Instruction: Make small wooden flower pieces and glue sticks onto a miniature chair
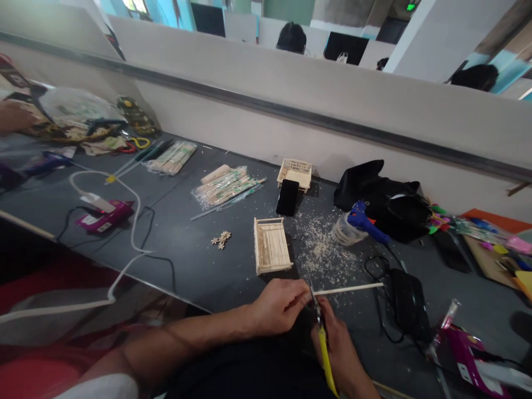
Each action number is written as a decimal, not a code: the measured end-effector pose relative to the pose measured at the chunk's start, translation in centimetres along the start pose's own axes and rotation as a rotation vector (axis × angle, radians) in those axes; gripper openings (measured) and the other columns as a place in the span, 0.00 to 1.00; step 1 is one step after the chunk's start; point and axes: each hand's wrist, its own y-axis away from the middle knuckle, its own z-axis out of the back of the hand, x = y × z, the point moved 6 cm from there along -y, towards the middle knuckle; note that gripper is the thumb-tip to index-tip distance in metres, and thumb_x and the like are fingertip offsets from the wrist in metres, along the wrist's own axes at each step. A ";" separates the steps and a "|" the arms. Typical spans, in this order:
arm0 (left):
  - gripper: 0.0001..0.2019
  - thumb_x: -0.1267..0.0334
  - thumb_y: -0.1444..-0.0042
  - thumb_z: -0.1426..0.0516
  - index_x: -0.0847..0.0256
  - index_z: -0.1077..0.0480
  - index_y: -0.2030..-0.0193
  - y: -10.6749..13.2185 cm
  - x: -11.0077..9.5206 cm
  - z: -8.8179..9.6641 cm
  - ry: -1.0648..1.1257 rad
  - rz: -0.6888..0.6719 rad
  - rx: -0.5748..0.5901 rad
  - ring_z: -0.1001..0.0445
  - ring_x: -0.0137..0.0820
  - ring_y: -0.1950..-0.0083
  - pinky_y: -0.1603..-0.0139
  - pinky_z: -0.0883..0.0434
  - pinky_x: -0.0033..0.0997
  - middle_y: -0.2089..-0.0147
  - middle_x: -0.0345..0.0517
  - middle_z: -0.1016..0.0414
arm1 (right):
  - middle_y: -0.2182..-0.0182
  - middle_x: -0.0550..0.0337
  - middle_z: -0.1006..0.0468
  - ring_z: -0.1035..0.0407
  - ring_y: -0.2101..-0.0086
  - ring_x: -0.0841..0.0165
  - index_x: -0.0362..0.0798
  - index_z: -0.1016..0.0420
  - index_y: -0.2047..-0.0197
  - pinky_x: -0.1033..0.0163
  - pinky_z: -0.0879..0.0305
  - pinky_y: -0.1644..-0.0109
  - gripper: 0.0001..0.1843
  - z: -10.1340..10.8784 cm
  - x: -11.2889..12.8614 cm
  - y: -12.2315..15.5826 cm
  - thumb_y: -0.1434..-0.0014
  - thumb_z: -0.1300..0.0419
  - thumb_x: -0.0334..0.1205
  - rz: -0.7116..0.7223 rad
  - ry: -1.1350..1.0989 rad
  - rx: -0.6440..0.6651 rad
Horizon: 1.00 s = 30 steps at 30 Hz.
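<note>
My left hand (pixel 278 306) is closed, pinching one end of a thin pale wooden stick (pixel 353 288) that points to the right. Wrapped round a pair of yellow-handled pliers (pixel 325 354) is my right hand (pixel 338 341). The metal jaws meet the stick close to my left fingertips; whether they are fully closed I cannot tell. Just beyond my left hand stands a small frame built of wooden sticks (pixel 272 246), with a slatted floor and raised sides. Pale wood chips (pixel 322 244) lie scattered beside it.
A phone (pixel 288 197) leans against a second stick model (pixel 301 168). A blue glue gun (pixel 366 220) rests on a plastic cup (pixel 347 231). Bagged sticks (pixel 228 185), small wooden flower shapes (pixel 221 239) and purple power strips (pixel 105 215) with cables lie about. Another person's hand (pixel 15 116) is at far left.
</note>
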 end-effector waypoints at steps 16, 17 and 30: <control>0.09 0.66 0.34 0.55 0.59 0.37 0.63 -0.1 -0.1 -0.5 -0.127 -0.059 -0.017 0.29 0.29 0.73 0.72 0.37 0.26 0.73 0.42 0.29 | 0.57 0.51 0.17 0.22 0.57 0.62 0.44 0.30 0.43 0.62 0.27 0.51 0.29 0.1 -0.7 0.4 0.48 0.50 0.33 -0.009 0.074 -0.049; 0.09 0.66 0.33 0.55 0.59 0.36 0.64 -0.1 -0.1 -0.5 -0.101 -0.044 -0.009 0.29 0.29 0.73 0.72 0.37 0.26 0.73 0.42 0.29 | 0.57 0.50 0.17 0.22 0.57 0.61 0.44 0.29 0.44 0.62 0.27 0.51 0.28 0.2 -0.6 0.3 0.49 0.49 0.33 -0.009 0.072 -0.058; 0.12 0.64 0.32 0.58 0.60 0.37 0.63 0.0 0.3 -0.8 -0.324 -0.085 -0.094 0.29 0.30 0.71 0.71 0.37 0.28 0.70 0.44 0.28 | 0.55 0.49 0.17 0.22 0.56 0.62 0.41 0.33 0.39 0.61 0.26 0.51 0.32 -0.3 -2.5 0.5 0.49 0.49 0.35 -0.110 0.007 -0.061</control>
